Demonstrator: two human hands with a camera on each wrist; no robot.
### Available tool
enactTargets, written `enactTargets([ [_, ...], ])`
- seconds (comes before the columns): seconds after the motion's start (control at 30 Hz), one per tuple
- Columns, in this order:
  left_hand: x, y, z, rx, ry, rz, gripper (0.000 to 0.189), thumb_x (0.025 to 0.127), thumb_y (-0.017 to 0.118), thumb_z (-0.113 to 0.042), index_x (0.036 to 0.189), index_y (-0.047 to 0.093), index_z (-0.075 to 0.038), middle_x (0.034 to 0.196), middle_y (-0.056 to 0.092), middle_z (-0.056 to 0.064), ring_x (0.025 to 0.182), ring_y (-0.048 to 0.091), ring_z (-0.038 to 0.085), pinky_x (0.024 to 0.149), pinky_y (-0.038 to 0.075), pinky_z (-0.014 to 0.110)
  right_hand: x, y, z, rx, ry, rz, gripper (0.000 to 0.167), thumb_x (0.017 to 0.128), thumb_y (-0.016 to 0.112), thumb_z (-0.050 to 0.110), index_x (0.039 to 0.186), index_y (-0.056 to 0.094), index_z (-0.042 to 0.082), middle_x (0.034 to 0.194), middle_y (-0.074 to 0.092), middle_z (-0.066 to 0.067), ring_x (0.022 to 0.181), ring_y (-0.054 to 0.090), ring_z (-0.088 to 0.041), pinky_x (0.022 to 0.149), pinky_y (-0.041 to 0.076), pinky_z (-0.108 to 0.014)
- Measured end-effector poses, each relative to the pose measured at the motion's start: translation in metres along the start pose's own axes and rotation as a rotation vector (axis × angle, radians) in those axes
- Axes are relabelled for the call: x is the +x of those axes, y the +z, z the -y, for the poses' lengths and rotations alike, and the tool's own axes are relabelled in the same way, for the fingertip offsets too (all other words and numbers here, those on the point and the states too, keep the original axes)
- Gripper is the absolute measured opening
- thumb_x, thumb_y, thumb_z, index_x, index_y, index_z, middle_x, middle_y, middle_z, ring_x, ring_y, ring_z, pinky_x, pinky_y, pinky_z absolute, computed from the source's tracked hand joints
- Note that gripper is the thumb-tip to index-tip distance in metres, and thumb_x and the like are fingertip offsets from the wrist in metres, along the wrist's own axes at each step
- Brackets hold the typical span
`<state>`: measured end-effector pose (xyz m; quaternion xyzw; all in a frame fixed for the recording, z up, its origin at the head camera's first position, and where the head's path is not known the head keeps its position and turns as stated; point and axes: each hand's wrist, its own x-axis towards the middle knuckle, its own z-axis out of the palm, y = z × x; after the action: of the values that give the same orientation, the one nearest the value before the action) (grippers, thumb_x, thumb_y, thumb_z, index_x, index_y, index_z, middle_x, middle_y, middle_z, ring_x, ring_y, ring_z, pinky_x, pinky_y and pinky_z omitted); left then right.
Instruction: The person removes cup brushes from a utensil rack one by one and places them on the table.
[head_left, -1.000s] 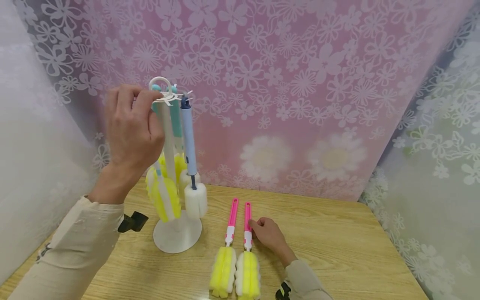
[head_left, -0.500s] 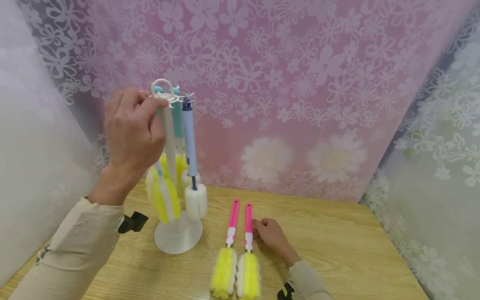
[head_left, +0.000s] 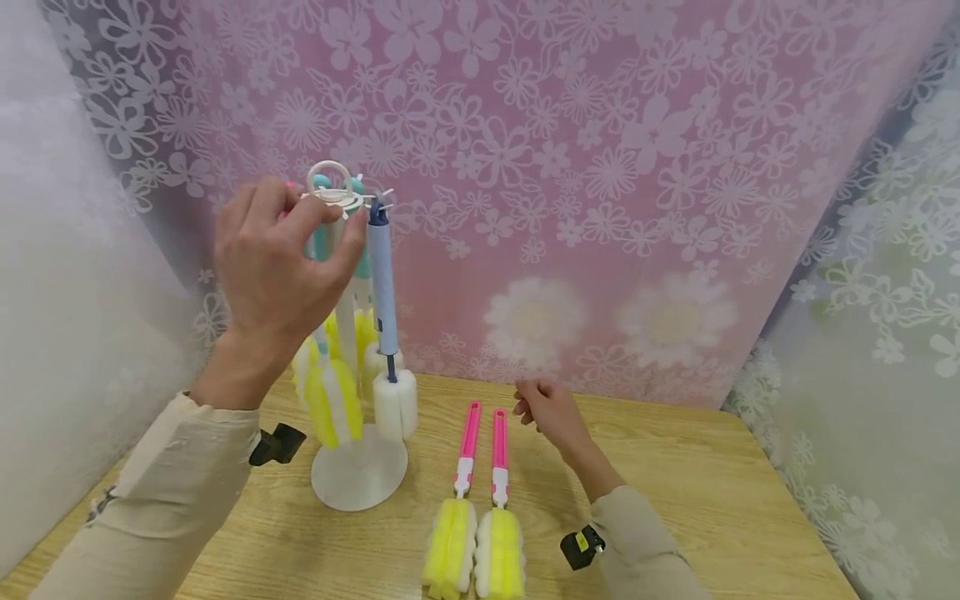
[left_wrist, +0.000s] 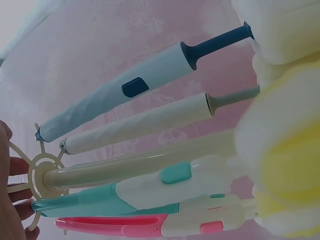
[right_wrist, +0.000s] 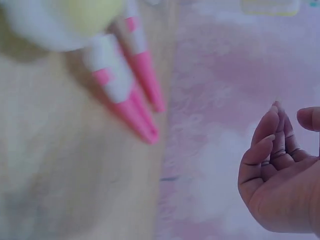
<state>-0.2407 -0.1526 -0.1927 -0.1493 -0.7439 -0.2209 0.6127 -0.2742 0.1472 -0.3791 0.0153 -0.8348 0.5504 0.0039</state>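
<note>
My left hand [head_left: 273, 258] grips the spoked top of a cream brush rack [head_left: 358, 475], its fingers among the hooks in the left wrist view. Hanging from the rack are a light-blue-handled bottle brush [head_left: 382, 287], a white-handled one [left_wrist: 140, 131], a teal-handled one [left_wrist: 82, 201] and a pink-handled one [left_wrist: 107, 226]. Sponge heads of white and yellow point downward. Two pink-handled bottle brushes [head_left: 470, 429] [head_left: 500, 442] lie side by side on the table. Just right of and above their handles is my right hand [head_left: 555, 417], holding nothing, fingers loosely bent.
The wood-grain table [head_left: 660, 483] meets a pink floral curtain [head_left: 540, 208] at its back edge. Pale translucent sheets [head_left: 885, 367] hang on both sides. The rack's round base stands left of the lying brushes.
My right hand has come off the right-hand pink brush and risen up and away. My left thumb has swung out to the right while the hand stays at the rack's top.
</note>
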Motion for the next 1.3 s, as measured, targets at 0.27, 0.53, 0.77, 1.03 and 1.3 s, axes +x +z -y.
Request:
enactTargets([
  [0.27,0.0,0.003,-0.001,0.019,0.02,-0.024,0.037,0.086,0.056,-0.036,0.08,0.07,-0.002,0.076,0.05,0.015,0.078,0.049,0.035,0.075,0.038,0.05,0.001,0.007,0.056,0.096,-0.192,0.04,0.032,0.097,0.053,0.036,0.095,0.063,0.006,0.082,0.062,-0.01,0.07,0.058,-0.024,0.057,0.042,-0.028],
  [0.53,-0.001,0.004,-0.001,0.038,0.036,-0.054,0.033,0.085,0.057,-0.033,0.078,0.069,-0.003,0.075,0.049,0.014,0.076,0.048,0.035,0.072,0.037,0.049,-0.02,0.031,0.124,0.161,-0.441,0.132,0.02,0.098,0.052,0.019,0.103,0.059,0.001,0.093,0.062,-0.013,0.079,0.058,-0.025,0.062,0.046,-0.027],
  [0.77,-0.002,0.004,-0.001,0.053,0.046,-0.054,0.034,0.086,0.056,-0.035,0.079,0.069,-0.004,0.075,0.05,0.014,0.074,0.048,0.035,0.071,0.038,0.048,-0.013,0.056,0.143,0.174,-0.572,0.088,0.028,0.094,0.059,0.026,0.116,0.062,0.009,0.106,0.064,-0.002,0.094,0.06,-0.017,0.08,0.051,-0.036],
  [1.03,-0.002,0.006,-0.001,0.058,0.061,-0.072,0.03,0.085,0.058,-0.033,0.077,0.068,-0.006,0.075,0.049,0.013,0.073,0.047,0.035,0.07,0.038,0.047,-0.009,0.074,0.154,0.221,-0.617,0.108,0.036,0.093,0.062,0.028,0.123,0.062,0.009,0.113,0.065,-0.001,0.099,0.06,-0.016,0.087,0.048,-0.035],
  [1.3,-0.001,0.004,0.0,0.066,0.059,-0.05,0.031,0.087,0.057,-0.032,0.08,0.069,-0.005,0.077,0.049,0.014,0.076,0.047,0.035,0.071,0.038,0.047,-0.01,0.085,0.157,0.233,-0.584,0.085,0.032,0.091,0.065,0.027,0.118,0.064,0.01,0.107,0.066,0.0,0.094,0.06,-0.015,0.084,0.049,-0.033],
])
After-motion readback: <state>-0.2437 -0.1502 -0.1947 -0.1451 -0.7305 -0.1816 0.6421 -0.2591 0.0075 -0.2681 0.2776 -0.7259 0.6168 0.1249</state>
